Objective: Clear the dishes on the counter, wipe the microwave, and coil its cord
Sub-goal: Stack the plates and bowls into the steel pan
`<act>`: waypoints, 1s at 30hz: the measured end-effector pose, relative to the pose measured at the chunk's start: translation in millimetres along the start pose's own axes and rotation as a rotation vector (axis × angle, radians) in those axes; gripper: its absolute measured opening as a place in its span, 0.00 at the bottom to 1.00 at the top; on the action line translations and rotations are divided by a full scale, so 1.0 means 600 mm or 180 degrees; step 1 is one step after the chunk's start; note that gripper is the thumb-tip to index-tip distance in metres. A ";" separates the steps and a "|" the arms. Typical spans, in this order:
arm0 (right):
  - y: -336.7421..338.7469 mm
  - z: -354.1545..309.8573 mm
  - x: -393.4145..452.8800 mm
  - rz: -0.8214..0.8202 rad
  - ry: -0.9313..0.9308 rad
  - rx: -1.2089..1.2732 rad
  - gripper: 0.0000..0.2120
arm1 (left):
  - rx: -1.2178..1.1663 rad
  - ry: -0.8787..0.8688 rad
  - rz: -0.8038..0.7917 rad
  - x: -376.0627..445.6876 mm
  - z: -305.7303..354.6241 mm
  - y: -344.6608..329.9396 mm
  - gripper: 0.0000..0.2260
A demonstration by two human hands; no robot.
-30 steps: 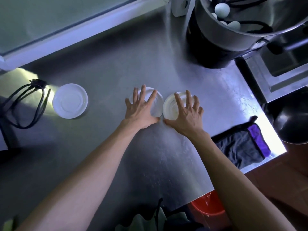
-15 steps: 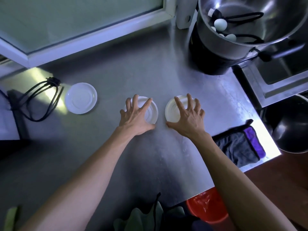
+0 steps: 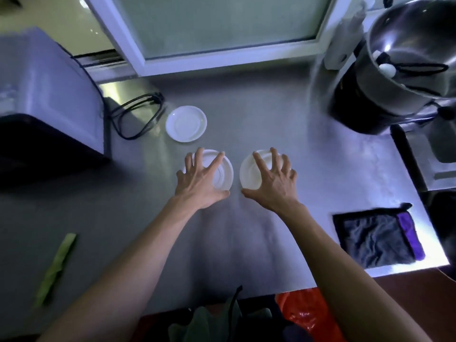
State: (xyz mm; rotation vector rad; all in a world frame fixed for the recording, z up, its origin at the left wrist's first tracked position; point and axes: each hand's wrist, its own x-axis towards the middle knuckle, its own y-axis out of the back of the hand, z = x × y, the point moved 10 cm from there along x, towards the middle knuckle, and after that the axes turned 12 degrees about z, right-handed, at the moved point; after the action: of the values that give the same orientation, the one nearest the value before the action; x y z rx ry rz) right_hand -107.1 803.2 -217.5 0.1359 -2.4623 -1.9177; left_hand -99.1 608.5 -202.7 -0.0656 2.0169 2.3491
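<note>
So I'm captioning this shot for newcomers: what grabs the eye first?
Two bare hands at centre, the left hand and right hand, each spread over a small white round saucer on the grey steel counter. A third white saucer lies behind them, beside the black cord. A large shiny steel pot sits at far right.
</note>
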 end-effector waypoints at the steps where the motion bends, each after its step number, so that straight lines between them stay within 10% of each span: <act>1: -0.003 -0.025 -0.005 -0.0002 0.0077 -0.0005 0.53 | 0.0012 0.0056 0.0040 -0.015 -0.022 0.007 0.49; 30: -0.081 -0.833 -0.460 -0.0033 0.2406 -0.0086 0.52 | -0.0259 0.2071 0.0813 -0.732 -0.689 0.182 0.47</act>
State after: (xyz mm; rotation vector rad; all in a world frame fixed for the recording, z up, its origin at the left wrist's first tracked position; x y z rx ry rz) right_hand 204.3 330.1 -130.7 0.7200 -1.9169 -1.5019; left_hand 333.8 180.4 -130.4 -0.7003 2.2869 2.8411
